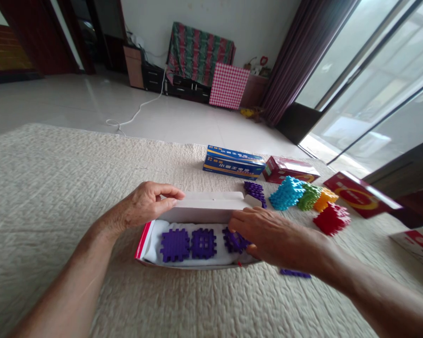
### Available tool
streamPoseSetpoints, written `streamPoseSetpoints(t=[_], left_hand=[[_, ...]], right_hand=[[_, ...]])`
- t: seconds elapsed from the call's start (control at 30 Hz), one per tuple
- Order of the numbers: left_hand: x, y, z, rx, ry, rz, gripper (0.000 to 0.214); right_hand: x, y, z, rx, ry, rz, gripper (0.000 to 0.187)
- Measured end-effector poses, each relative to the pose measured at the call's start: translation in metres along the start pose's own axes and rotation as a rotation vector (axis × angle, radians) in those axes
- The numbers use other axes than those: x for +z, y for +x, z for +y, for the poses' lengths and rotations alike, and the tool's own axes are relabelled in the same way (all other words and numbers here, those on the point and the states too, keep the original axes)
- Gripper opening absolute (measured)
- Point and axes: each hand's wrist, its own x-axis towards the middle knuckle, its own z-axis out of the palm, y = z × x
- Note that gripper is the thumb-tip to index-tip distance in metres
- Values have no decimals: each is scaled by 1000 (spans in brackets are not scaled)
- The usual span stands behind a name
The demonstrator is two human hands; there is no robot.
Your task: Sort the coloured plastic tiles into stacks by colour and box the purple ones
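Observation:
A long cardboard box (138, 241) with a red edge lies open on the bedspread, lined with white cloth (151, 249). Three purple interlocking plastic tiles sit in a row on the cloth: a ribbed square (175, 245), a window-shaped one (203, 243) and a partly hidden tile (235, 243) at the right. At the raised white lid (207, 200), my left hand (151, 202) pinches the left corner between thumb and fingers. My right hand (257, 230) reaches over the box's right end, fingers curled on the third tile; its fingertips are partly hidden.
Beyond the box stand a blue box (233, 163) and a dark red box (291, 169). Stacked tiles in purple (255, 193), light blue (286, 193), green (309, 196), orange (325, 199) and red (332, 218) lie to the right. Another purple tile (295, 273) lies below my right forearm.

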Motion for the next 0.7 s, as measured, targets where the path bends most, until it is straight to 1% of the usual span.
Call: streamPoseSetpoints(t=[0.17,0.23,0.3,0.4,0.5,0.63,0.7], left_hand=[[0,0,0,-2,7,-1,30],[0,0,-1,-11,3,-1,30],[0,0,-1,-11,0,2,30],[0,1,-2,10,11,0,30],[0,1,-3,29,31,-6,29],[1,3,-6,16,46,3,31],[2,3,-8,18,59,-6,30]], right_hand=[[6,6,-2,38,23,-56,19],[7,4,-2,42,57,-49,19],[5,-1,-1,59,88,-12,19],[-2,-15,5,160,147,67,15],[-8,-31,19,294,183,183,11],[-1,-38,56,460,131,402,19],[7,-33,79,553,101,460,20]])
